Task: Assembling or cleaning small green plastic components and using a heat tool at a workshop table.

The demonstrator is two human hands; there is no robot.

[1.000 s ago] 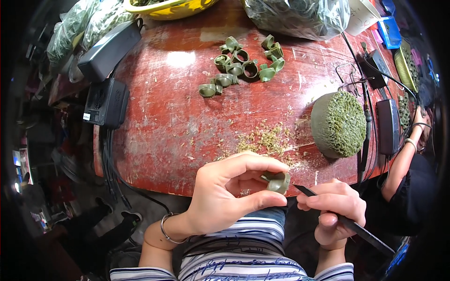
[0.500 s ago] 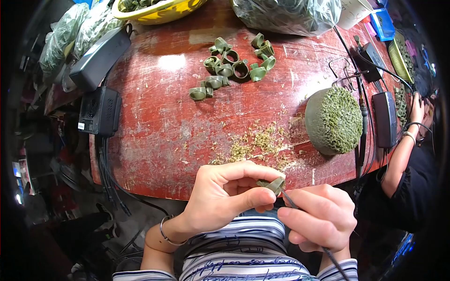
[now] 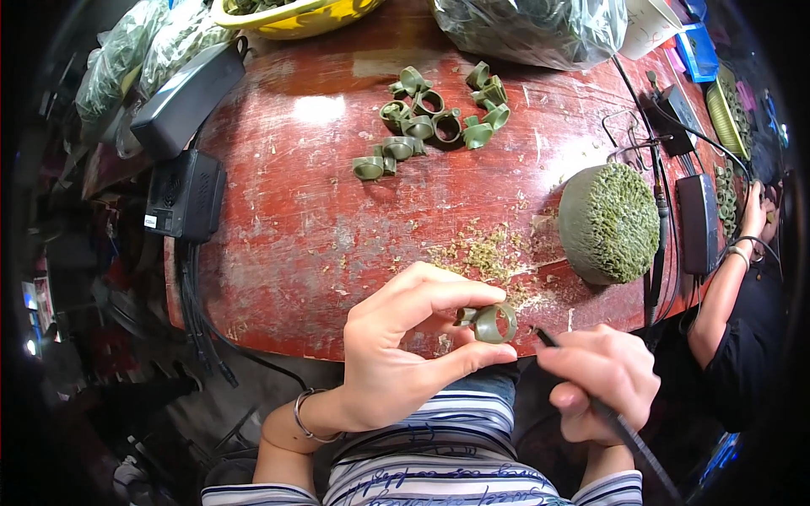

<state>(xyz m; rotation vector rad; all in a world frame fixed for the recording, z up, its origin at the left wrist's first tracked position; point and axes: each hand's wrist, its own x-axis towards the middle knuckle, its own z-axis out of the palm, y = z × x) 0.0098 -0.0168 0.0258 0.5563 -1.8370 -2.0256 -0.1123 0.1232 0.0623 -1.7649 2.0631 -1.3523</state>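
Note:
Between thumb and fingers my left hand (image 3: 405, 346) pinches a green wax ring (image 3: 494, 324), its round opening turned to the right. A second small green loop at its left end is partly hidden by my fingers. My right hand (image 3: 599, 384) is closed around a thin dark pen-like tool (image 3: 620, 427) with a cord trailing down to the lower right. The tool's tip (image 3: 544, 337) points at the ring from just right of it, with a small gap between. Green shavings (image 3: 485, 253) lie on the red table beyond my hands.
More green rings (image 3: 413, 126) lie in a cluster on the worn red table (image 3: 278, 278). A rough-topped green cylinder (image 3: 609, 223) stands at right. Black power boxes (image 3: 184, 196), cords, plastic bags (image 3: 531, 34) and a yellow basin (image 3: 295, 18) line the edges. A co-worker's arm (image 3: 726, 295) is at far right.
The tool in my right hand has drawn away from the ring, to the right. My left hand has turned the ring so that its round opening shows. The whole view has shifted slightly.

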